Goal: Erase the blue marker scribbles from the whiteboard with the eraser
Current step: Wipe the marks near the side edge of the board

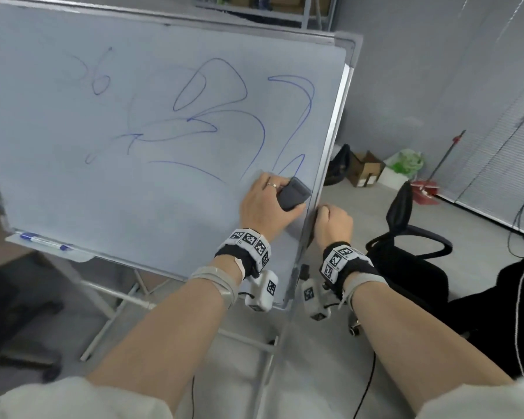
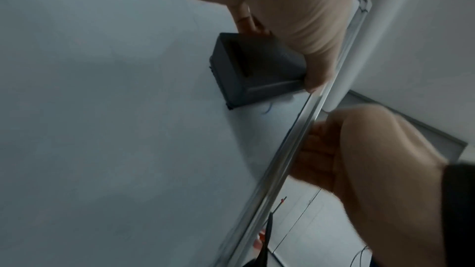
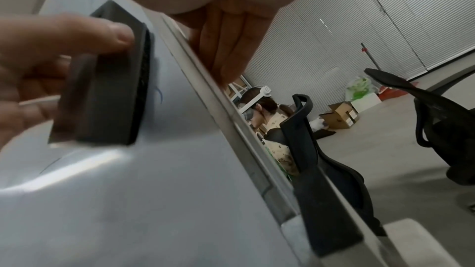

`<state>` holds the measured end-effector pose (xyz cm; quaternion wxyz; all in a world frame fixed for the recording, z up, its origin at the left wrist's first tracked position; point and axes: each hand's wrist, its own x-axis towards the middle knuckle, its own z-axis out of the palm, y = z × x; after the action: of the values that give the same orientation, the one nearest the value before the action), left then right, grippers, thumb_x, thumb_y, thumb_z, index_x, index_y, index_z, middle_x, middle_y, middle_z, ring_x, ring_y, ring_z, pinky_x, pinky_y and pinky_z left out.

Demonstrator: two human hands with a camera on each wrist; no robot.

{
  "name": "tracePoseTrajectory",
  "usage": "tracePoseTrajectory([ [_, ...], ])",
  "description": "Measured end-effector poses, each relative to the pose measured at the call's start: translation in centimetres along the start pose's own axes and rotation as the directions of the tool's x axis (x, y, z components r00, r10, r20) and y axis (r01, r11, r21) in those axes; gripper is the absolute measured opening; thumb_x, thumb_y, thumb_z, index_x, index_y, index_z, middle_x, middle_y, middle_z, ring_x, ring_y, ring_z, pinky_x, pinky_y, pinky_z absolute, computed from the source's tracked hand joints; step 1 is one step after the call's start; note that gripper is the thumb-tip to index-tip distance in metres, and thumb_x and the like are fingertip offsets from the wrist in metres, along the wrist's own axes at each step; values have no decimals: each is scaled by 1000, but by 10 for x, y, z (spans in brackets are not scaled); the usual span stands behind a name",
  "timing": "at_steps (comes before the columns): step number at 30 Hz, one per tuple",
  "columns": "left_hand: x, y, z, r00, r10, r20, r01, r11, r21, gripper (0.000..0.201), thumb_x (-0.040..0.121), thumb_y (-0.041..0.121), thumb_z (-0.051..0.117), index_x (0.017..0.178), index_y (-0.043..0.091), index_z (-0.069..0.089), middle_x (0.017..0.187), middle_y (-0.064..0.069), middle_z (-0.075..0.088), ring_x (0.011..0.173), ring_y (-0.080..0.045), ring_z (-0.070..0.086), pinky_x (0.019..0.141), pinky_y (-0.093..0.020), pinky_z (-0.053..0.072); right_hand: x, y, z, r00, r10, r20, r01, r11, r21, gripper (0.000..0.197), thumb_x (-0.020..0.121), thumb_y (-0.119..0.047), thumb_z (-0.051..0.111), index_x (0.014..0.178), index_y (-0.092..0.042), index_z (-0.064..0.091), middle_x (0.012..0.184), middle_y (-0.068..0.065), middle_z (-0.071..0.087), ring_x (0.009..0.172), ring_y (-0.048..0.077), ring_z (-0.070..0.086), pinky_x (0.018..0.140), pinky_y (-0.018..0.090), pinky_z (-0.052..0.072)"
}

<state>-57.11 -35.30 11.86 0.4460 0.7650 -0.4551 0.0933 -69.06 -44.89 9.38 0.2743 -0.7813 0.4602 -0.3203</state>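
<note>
The whiteboard (image 1: 109,192) on its stand carries blue marker scribbles (image 1: 212,95) across its upper and middle area. My left hand (image 1: 266,204) grips a dark grey eraser (image 1: 294,193) and presses it flat on the board near the lower right edge, just under a blue loop. In the left wrist view the thumb runs along the eraser (image 2: 257,68). In the right wrist view the eraser (image 3: 110,92) has its felt against the board. My right hand (image 1: 335,222) grips the board's right frame (image 3: 205,88), its fingers (image 3: 226,44) curled behind it.
A blue marker (image 1: 44,241) lies on the tray at the board's lower left. Black office chairs (image 1: 406,237) stand to the right. A cardboard box (image 1: 365,169), a green bag (image 1: 406,161) and a red broom (image 1: 425,189) sit by the wall. Another person (image 3: 262,109) sits behind the board.
</note>
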Motion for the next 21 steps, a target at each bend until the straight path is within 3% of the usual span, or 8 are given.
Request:
tracePoseTrajectory([
  [3,32,17,-10,997,11,-74,-11,1000,0,47,66,51,78,107,31,66,106,10,57,100,-12,60,83,-28,51,5,1,-6,1000,27,8,-28,1000,12,29,97,-14,44,74,-15,61,90,23,68,90,42,59,70,34,35],
  [6,60,29,-19,997,17,-71,-15,1000,20,49,68,55,76,108,30,65,108,9,56,103,-13,58,80,-29,50,11,-5,-16,999,48,9,-48,999,17,33,96,-18,45,65,-12,54,74,15,59,85,42,59,67,35,39],
  [9,65,19,-16,998,-11,-69,11,1000,6,50,66,57,76,106,30,63,106,9,55,100,-14,59,80,-29,51,30,-24,-23,998,-31,-57,35,997,66,30,96,-26,45,90,-14,71,89,13,69,92,36,62,77,37,46],
  [11,60,8,-9,999,-21,-43,21,1000,6,51,65,58,77,105,30,63,106,10,54,98,-13,60,80,-29,51,46,-41,-22,990,-41,-138,62,987,146,31,98,-29,44,104,-19,73,103,8,72,97,30,62,86,36,48],
  [13,54,-2,-3,1000,-9,-9,9,1000,14,52,64,59,78,105,30,63,106,11,54,98,-11,60,80,-28,51,59,-53,-16,979,-2,-205,48,975,216,31,100,-34,43,106,-21,70,102,4,70,98,27,62,88,36,48],
  [18,81,7,-8,998,54,-29,-54,998,11,52,66,61,74,106,30,63,105,12,54,97,-10,61,77,-28,51,67,-52,-6,971,48,-233,-4,983,185,38,104,-43,36,88,-18,60,86,-1,62,85,25,57,73,33,36],
  [21,116,31,-21,991,88,-99,-90,996,-12,52,66,61,74,106,29,64,106,9,55,98,-14,60,77,-30,52,67,-50,-13,967,28,-252,18,984,178,40,103,-41,37,80,-14,57,79,4,62,82,30,58,71,36,39],
])
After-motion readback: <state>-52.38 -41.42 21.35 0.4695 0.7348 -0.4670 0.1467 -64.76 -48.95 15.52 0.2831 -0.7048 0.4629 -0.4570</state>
